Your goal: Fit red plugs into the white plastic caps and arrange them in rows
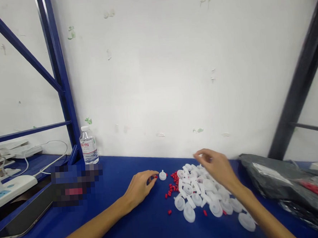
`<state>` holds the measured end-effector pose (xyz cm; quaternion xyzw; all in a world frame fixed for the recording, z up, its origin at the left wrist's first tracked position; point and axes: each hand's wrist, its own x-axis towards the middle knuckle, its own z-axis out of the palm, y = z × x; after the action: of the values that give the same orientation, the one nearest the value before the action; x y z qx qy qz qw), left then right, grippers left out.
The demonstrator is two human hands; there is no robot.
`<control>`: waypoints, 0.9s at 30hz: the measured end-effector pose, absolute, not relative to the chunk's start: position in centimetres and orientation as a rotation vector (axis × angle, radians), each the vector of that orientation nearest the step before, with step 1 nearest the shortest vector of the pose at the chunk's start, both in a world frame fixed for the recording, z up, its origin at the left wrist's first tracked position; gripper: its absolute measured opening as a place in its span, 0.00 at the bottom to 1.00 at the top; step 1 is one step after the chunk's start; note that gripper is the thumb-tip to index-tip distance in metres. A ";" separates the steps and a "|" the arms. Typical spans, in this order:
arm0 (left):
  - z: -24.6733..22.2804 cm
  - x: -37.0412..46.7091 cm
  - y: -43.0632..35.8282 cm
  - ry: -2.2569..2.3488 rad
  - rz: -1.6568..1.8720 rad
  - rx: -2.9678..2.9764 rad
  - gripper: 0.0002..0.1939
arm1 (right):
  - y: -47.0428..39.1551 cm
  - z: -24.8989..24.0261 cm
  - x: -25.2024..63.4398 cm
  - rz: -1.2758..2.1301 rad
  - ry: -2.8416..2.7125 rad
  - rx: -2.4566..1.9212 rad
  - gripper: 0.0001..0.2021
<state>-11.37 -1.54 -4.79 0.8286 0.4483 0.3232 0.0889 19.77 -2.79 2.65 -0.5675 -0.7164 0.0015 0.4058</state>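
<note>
My left hand (141, 187) rests on the blue table with its fingers curled, and a small red plastic piece (155, 176) shows at its fingertips. Just right of those fingertips stands a white plastic disc with a short stem (163, 175), a bit of red beside it. My right hand (214, 166), slightly blurred, hovers over the back of a pile of white plastic discs and tabs (197, 188). Its thumb and index finger come together at the tips; whatever may be between them cannot be made out. Several small red pieces (171, 190) lie scattered along the pile's left side.
At the back left stands a water bottle (89, 146). A phone (27, 211) and a white power strip (14, 190) with cables lie on the left. Dark plastic bags (275, 178) cover the right side. Blue frame posts (62, 74) rise before the white wall.
</note>
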 end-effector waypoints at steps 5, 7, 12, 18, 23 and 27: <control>-5.0 -11.6 -1.3 1.340 1.080 2.431 0.13 | 0.0 1.6 12.0 0.201 -2.251 -1.364 0.15; -5.1 -11.7 -1.1 1.320 1.127 2.404 0.12 | 1.1 0.7 9.7 0.273 -2.291 -1.377 0.11; -4.8 -11.8 -1.1 1.331 1.226 2.295 0.12 | 1.1 0.2 7.6 0.267 -2.243 -1.288 0.06; -4.1 -11.2 -1.8 1.298 1.226 2.053 0.13 | -2.1 1.0 11.2 0.794 -1.945 -0.972 0.11; -3.6 -10.6 -3.0 1.237 1.240 2.028 0.13 | -2.1 0.7 13.4 0.756 -1.888 -1.029 0.14; -3.0 -10.0 -3.9 1.221 1.253 2.023 0.11 | -2.1 0.6 12.9 0.689 -1.992 -1.044 0.18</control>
<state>-10.01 -3.92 -2.97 0.7359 0.4442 0.4557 0.2311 12.89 -2.10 0.59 -0.4098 -0.7818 0.2703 0.3844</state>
